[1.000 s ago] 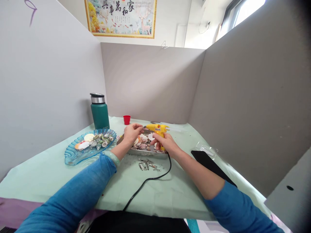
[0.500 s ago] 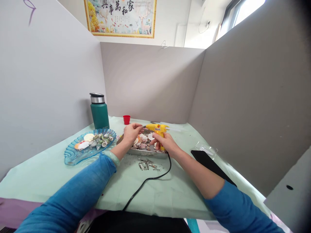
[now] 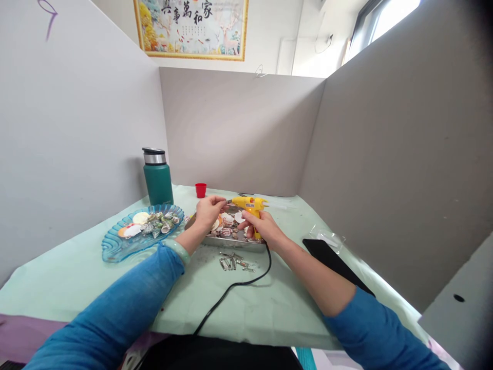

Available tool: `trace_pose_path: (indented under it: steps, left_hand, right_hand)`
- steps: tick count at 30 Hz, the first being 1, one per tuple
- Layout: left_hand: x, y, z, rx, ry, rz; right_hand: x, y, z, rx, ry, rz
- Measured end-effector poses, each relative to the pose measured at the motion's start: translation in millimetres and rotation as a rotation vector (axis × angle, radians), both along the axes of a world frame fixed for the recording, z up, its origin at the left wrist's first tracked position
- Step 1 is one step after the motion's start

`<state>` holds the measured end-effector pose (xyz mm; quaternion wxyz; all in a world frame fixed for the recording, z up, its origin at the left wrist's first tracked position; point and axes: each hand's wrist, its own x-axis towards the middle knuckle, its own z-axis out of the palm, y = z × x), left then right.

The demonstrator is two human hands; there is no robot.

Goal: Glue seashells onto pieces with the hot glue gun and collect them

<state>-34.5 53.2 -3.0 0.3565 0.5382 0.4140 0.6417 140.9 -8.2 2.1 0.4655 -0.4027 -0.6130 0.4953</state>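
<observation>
My right hand (image 3: 260, 227) grips a yellow hot glue gun (image 3: 251, 204) by its handle, with a clear glue stick (image 3: 278, 204) poking out of the back. The gun's nozzle points left, at the fingertips of my left hand (image 3: 211, 209). Those fingers are pinched together; whatever they hold is too small and hidden to name. Both hands are over a metal tray (image 3: 234, 243) of seashells (image 3: 228, 220). Below the tray, several safety pins (image 3: 233, 262) lie in a loose pile. A black cord (image 3: 239, 283) runs from the gun's handle toward the front edge.
On the left, a blue shell-shaped dish (image 3: 111, 249) holds flat shells and spiral shells. Behind it stands a green bottle (image 3: 158, 182), with a red cup (image 3: 201, 190) farther back. To the right lie a black flat strip (image 3: 335, 264) and a clear plastic bag (image 3: 327, 236). Grey partitions (image 3: 239, 128) surround the table.
</observation>
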Motion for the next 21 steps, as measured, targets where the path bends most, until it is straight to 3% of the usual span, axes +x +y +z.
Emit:
trace_pose_path:
  steps: [4, 10, 17, 21]
  left_hand:
    - [1.4, -2.5, 2.3, -0.01, -0.013, -0.007]
    - [2.1, -3.0, 3.8, -0.001, -0.026, 0.022]
    - [1.6, -0.8, 1.0, 0.01, -0.015, 0.001]
    - [1.1, -0.5, 0.5, 0.005, -0.046, -0.006]
  right_hand:
    - [-0.2, -1.2, 0.8, 0.01, -0.019, 0.039]
    - [-1.2, -2.9, 3.4, -0.026, -0.002, -0.038]
    - [-0.8, -1.0, 1.0, -0.01, -0.004, 0.004]
    - [-0.9, -1.3, 2.4, -0.024, 0.012, -0.041]
